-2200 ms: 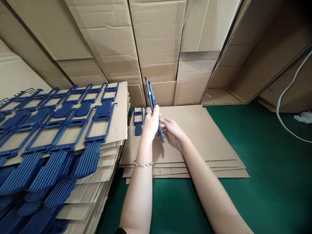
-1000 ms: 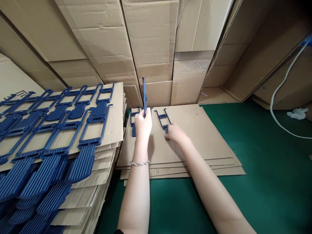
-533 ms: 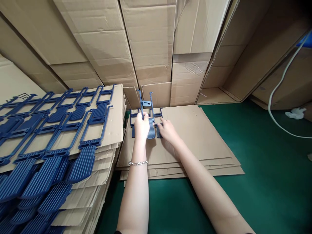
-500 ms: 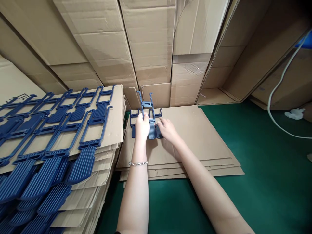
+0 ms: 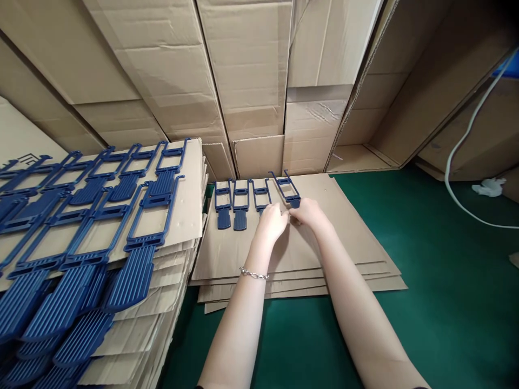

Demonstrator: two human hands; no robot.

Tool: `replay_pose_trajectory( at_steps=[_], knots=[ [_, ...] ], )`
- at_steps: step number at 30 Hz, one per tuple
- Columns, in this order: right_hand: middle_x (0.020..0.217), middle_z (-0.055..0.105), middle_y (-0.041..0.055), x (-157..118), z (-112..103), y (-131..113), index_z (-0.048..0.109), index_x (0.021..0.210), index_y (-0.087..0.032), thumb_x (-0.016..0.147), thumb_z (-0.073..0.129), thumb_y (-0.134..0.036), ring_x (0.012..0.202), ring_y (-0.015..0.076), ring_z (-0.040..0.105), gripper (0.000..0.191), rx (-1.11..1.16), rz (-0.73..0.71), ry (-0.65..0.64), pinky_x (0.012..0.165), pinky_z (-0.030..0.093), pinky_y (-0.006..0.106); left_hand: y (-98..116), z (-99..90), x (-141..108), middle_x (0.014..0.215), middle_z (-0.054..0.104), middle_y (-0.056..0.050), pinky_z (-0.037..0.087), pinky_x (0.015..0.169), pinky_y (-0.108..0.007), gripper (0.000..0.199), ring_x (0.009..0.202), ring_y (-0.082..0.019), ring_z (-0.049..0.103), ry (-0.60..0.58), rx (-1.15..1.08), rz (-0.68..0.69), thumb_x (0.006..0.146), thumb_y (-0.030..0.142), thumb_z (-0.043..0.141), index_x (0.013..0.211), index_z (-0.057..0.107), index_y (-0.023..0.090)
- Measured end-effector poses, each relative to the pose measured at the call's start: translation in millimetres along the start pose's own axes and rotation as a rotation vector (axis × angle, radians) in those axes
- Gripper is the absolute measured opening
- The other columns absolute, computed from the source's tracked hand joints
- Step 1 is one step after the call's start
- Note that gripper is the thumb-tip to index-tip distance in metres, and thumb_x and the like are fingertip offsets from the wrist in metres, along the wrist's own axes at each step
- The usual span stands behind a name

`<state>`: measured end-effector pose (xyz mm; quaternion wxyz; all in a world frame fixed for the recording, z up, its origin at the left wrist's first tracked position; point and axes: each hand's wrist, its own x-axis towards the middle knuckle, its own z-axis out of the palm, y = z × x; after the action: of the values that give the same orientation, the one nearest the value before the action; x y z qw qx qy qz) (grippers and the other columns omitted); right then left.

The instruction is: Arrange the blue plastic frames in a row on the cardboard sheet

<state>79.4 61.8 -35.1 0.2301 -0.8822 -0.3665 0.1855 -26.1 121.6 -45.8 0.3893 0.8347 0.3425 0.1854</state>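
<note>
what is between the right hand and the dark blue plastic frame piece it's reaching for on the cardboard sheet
Nothing visible. The right hand already touches the lower end of the angled dark blue plastic frame piece on the brown cardboard sheet. The left hand sits close beside it, at the third piece in the row.

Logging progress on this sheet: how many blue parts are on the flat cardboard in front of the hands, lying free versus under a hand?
Blue parts lying free on the cardboard sheet: 2
Partly under the left hand: 1
At the right hand: 1
Total: 4
</note>
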Motion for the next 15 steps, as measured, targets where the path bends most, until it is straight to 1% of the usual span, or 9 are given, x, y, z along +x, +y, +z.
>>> replay_pose_trajectory(
  at_steps=[2, 4, 6, 8, 10, 12, 15],
  knots=[
    [0.085, 0.063, 0.0155, 5, 5, 3, 0.064, 0.082, -0.009, 0.071, 0.055, -0.024, 0.082, 0.0236, 0.061, 0.020, -0.068, 0.078, 0.043, 0.066, 0.046, 0.026, 2, 4.0, -2, 0.101, 0.057, -0.021, 0.038, 0.090, -0.045, 0.016, 0.104, -0.033, 0.051, -0.068, 0.132, 0.014, 0.077, 0.020, 0.047, 0.084, 0.057, 0.010],
    [0.091, 0.062, 0.0166, 6, 10, 1, 0.063, 0.088, -0.010, 0.073, 0.054, -0.027, 0.086, 0.0250, 0.060, 0.025, -0.120, 0.116, 0.075, 0.068, 0.046, 0.028, 3, 5.8, -4, 0.094, 0.059, -0.019, 0.040, 0.087, -0.043, 0.015, 0.099, -0.031, 0.054, -0.133, 0.231, 0.026, 0.077, 0.016, 0.043, 0.079, 0.057, 0.010],
    [0.092, 0.061, 0.0168, 5, 15, -3, 0.063, 0.090, -0.010, 0.076, 0.052, -0.030, 0.087, 0.0257, 0.060, 0.027, -0.155, 0.119, 0.078, 0.069, 0.047, 0.030, 5, 5.1, -5, 0.092, 0.059, -0.018, 0.041, 0.087, -0.040, 0.018, 0.097, -0.029, 0.055, -0.169, 0.300, 0.041, 0.076, 0.012, 0.039, 0.077, 0.057, 0.011],
    [0.092, 0.061, 0.0163, 1, 18, -8, 0.063, 0.091, -0.010, 0.078, 0.051, -0.030, 0.087, 0.0254, 0.060, 0.027, -0.179, 0.105, 0.065, 0.070, 0.047, 0.031, 8, 2.2, -6, 0.092, 0.058, -0.018, 0.042, 0.086, -0.038, 0.022, 0.096, -0.028, 0.055, -0.180, 0.343, 0.056, 0.075, 0.009, 0.036, 0.079, 0.057, 0.010],
    [0.097, 0.060, 0.0161, -2, 21, -12, 0.062, 0.096, -0.009, 0.080, 0.049, -0.027, 0.089, 0.0245, 0.060, 0.027, -0.200, 0.089, 0.052, 0.071, 0.047, 0.031, 13, -2.0, -8, 0.093, 0.058, -0.018, 0.042, 0.085, -0.038, 0.025, 0.095, -0.028, 0.056, -0.176, 0.366, 0.068, 0.074, 0.007, 0.034, 0.082, 0.057, 0.009],
    [0.102, 0.058, 0.0157, -3, 21, -15, 0.061, 0.099, -0.009, 0.082, 0.046, -0.021, 0.088, 0.0229, 0.060, 0.026, -0.217, 0.073, 0.030, 0.072, 0.047, 0.031, 23, -7.1, -13, 0.097, 0.057, -0.017, 0.042, 0.085, -0.038, 0.028, 0.097, -0.027, 0.055, -0.158, 0.371, 0.087, 0.075, 0.008, 0.033, 0.089, 0.057, 0.008],
    [0.103, 0.058, 0.0128, -3, 10, -17, 0.061, 0.100, -0.012, 0.085, 0.039, -0.017, 0.086, 0.0198, 0.061, 0.027, -0.227, 0.002, -0.005, 0.073, 0.048, 0.030, 50, -17.0, -31, 0.111, 0.054, -0.013, 0.040, 0.091, -0.034, 0.035, 0.106, -0.023, 0.051, -0.124, 0.341, 0.167, 0.080, 0.011, 0.031, 0.106, 0.053, 0.011]
  ],
)
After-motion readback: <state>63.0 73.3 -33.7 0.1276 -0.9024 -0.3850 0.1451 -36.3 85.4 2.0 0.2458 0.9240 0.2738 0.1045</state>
